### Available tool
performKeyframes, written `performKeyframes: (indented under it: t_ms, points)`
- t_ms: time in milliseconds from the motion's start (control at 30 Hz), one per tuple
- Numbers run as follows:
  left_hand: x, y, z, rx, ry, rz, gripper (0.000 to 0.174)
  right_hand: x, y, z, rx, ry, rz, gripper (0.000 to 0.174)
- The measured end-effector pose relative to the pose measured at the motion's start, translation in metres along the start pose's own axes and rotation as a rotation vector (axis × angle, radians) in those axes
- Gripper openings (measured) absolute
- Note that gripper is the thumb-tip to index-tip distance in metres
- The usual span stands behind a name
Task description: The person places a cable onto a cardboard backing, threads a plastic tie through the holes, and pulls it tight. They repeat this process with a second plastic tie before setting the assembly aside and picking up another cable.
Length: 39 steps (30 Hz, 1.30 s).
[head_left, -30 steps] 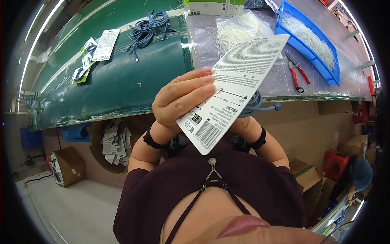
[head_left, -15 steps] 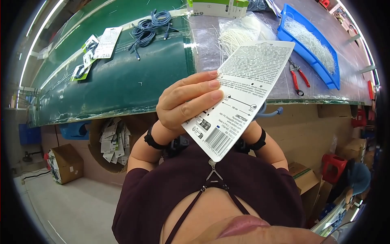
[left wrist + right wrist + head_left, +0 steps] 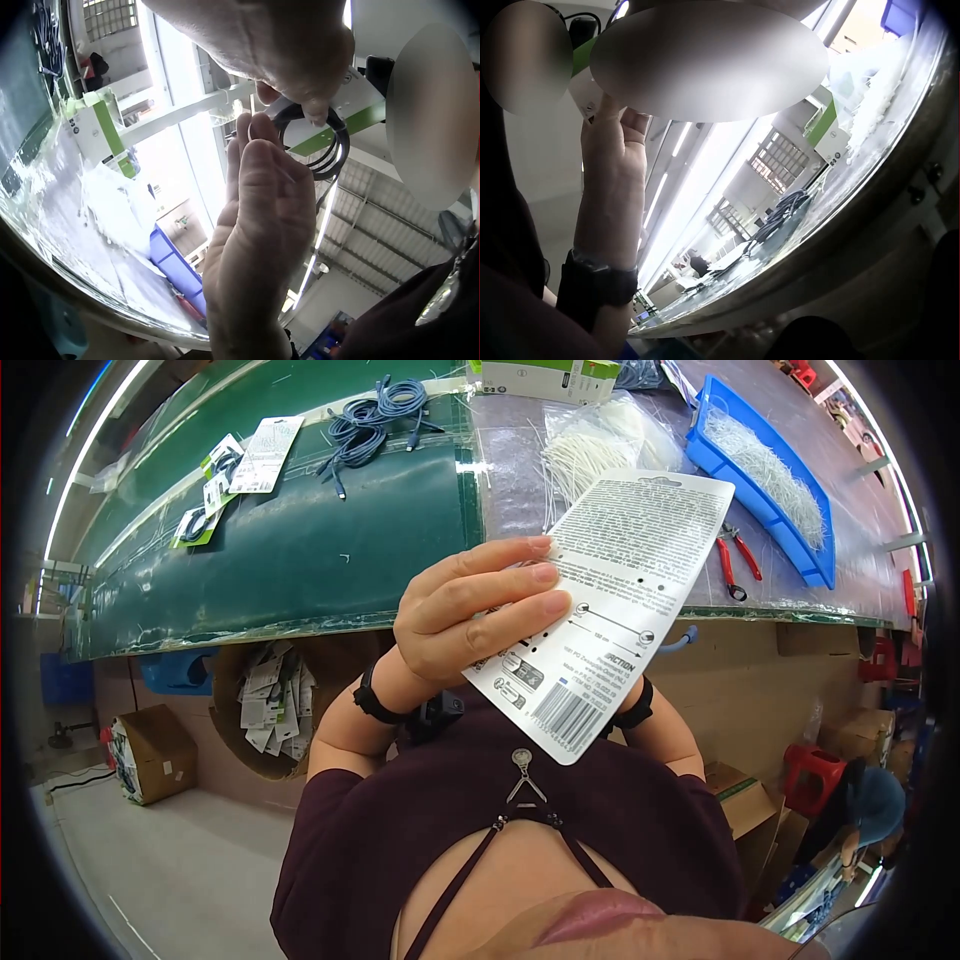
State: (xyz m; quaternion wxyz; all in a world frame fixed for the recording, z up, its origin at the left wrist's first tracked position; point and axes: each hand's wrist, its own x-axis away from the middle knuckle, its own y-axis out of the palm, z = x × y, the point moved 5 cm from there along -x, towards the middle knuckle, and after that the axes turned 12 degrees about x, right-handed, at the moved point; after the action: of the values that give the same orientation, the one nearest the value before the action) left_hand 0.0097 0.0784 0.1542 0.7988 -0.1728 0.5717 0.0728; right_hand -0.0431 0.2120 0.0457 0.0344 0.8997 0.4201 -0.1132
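Note:
A printed card (image 3: 650,540) is held tilted above the table edge by the left hand (image 3: 475,610), its fingers flat across the text side. In the left wrist view, the left hand (image 3: 262,37) has its thumb on a dark cable coil (image 3: 343,154) against the card (image 3: 360,97). Just below, the right hand (image 3: 259,225) has its fingertips bunched beside the coil, with a thin pale strand between them. From the head, the card hides most of the right hand; a blue cable end (image 3: 682,639) sticks out at its right.
Blue cables (image 3: 372,422) and packed cards (image 3: 265,455) lie on the green table part. White strands (image 3: 590,450), red-handled pliers (image 3: 728,565), a blue tray (image 3: 708,455) and a green-white box (image 3: 545,380) are farther right. A carton of cards (image 3: 275,695) stands below.
The left hand and the card have moved slightly right and down in the head view, and the card now faces the camera more squarely. Less of the blue cable shows beside it.

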Motion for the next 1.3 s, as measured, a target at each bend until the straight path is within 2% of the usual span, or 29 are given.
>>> performKeyframes:
  t_ms: [67, 200, 633, 767, 867, 900, 1000, 1033, 1133, 1167, 1267, 1300]
  points:
    - [-0.001, 0.001, 0.002, -0.007, 0.01, -0.086, 0.031, -0.002, -0.005, 0.002, 0.004, 0.003, -0.005, 0.037]
    - [-0.002, 0.001, 0.003, -0.007, 0.004, -0.106, 0.032, 0.003, -0.009, 0.004, 0.014, 0.01, -0.009, 0.036]
    - [-0.001, 0.002, 0.0, 0.035, 0.005, -0.13, 0.033, -0.005, -0.012, 0.015, 0.035, 0.005, 0.025, 0.033]
    - [-0.001, 0.002, -0.003, 0.064, -0.053, -0.098, 0.032, -0.006, -0.014, 0.012, 0.033, 0.001, 0.042, 0.033]
    - [0.012, -0.005, -0.022, -0.038, -0.301, 0.08, 0.028, -0.012, -0.005, -0.044, 1.016, -0.783, 0.296, 0.023]
    - [0.017, -0.005, -0.024, -0.042, -0.303, 0.079, 0.028, -0.013, -0.004, -0.051, 1.012, -0.783, 0.295, 0.023]
    - [0.054, -0.009, -0.061, 0.235, -0.904, 0.482, 0.019, -0.022, -0.017, -0.05, 0.458, -0.297, 0.264, 0.024]
    - [0.056, -0.006, -0.065, 0.237, -0.908, 0.483, 0.019, -0.024, -0.016, -0.052, 0.458, -0.293, 0.264, 0.024]
    - [0.059, -0.001, -0.08, 0.499, -0.842, 0.702, 0.015, -0.039, -0.023, -0.048, 0.187, -0.192, 0.487, 0.014]
    - [0.059, 0.001, -0.081, 0.498, -0.843, 0.705, 0.015, -0.043, -0.025, -0.05, 0.187, -0.19, 0.485, 0.014]
    - [0.06, 0.008, -0.085, 0.728, -0.892, 0.824, 0.017, -0.052, -0.024, -0.071, 0.723, -0.377, 0.556, 0.015]
    - [0.061, 0.008, -0.087, 0.728, -0.892, 0.826, 0.017, -0.055, -0.024, -0.071, 0.723, -0.376, 0.554, 0.015]
